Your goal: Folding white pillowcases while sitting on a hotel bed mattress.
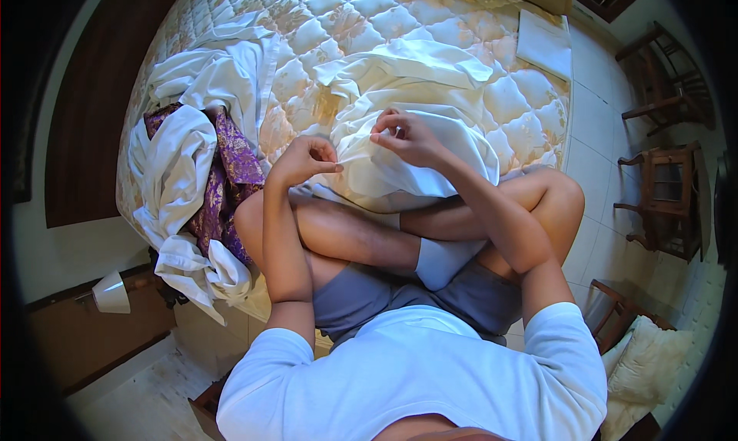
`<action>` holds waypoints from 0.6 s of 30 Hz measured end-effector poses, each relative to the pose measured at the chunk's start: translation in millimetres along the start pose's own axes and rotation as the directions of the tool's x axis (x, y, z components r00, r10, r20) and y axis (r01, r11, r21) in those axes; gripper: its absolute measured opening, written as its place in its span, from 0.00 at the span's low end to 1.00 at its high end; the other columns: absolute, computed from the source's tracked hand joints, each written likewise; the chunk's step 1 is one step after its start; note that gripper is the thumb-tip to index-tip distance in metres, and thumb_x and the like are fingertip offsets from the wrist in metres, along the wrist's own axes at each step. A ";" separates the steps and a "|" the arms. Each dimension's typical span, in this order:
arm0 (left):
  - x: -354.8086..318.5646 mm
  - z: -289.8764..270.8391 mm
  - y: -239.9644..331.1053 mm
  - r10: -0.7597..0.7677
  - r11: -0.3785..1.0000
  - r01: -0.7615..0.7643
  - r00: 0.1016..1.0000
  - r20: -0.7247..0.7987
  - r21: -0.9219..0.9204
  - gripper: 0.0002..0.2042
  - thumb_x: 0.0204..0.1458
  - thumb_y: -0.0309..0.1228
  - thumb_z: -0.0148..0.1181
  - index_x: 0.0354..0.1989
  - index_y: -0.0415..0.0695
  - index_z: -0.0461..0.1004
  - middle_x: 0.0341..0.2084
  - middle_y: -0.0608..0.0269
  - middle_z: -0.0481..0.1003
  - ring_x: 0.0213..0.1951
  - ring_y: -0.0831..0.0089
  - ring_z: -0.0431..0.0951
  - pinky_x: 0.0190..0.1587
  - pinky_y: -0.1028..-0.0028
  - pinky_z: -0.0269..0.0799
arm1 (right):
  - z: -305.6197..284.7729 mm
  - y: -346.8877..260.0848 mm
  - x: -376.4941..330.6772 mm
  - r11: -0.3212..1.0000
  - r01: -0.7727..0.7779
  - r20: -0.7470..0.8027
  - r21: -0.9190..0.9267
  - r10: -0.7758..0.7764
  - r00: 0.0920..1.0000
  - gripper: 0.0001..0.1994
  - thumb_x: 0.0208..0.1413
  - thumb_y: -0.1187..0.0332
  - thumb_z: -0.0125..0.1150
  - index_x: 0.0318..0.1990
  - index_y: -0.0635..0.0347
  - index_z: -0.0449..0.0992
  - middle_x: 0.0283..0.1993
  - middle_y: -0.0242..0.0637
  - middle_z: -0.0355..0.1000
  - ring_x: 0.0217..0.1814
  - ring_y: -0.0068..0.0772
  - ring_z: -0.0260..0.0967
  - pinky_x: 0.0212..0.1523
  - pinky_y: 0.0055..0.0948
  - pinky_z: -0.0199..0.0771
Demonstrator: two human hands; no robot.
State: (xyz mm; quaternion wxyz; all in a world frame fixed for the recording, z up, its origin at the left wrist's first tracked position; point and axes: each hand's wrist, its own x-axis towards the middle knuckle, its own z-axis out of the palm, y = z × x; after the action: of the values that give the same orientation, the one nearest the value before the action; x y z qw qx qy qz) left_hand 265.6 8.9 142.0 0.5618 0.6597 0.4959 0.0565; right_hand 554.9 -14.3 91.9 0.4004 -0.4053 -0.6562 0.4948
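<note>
A loose white cloth (453, 145) lies bunched on the quilted mattress just in front of my crossed legs, its near edge against my shins. Over its left edge, my left hand (306, 160) is closed in a pinch, thumb against fingertips. My right hand (407, 138) hovers above the middle of the cloth, thumb and index finger also pinched together. Whatever either pinch holds, if anything, is too small to make out. A gap separates the two hands, with white cloth showing between them.
At the left, white fabric (184, 145) is heaped with a purple and gold patterned cloth (234, 153). The quilted mattress (300, 49) carries a flat white piece (544, 43) at its right edge. Wooden chairs (669, 76), a small wooden cabinet (667, 184) and a cushion (649, 360) stand rightward; a lamp (111, 293) is lower left.
</note>
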 end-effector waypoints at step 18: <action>9.8 44.3 44.6 0.510 0.848 -0.432 0.822 -0.252 0.306 0.12 0.44 0.22 0.76 0.38 0.41 0.82 0.24 0.63 0.76 0.28 0.69 0.76 0.36 0.70 0.73 | -36.0 -25.1 7.6 0.972 0.103 -0.399 0.210 -0.011 0.917 0.03 0.68 0.76 0.63 0.46 0.59 0.77 0.33 0.26 0.79 0.33 0.12 0.69 0.34 0.16 0.66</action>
State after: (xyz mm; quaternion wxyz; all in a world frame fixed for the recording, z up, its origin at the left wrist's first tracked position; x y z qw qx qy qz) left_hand 325.0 -8.9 156.8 0.3587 0.8053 0.4046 0.2430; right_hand 582.2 -0.2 124.1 0.5822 -0.4291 -0.5128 0.4625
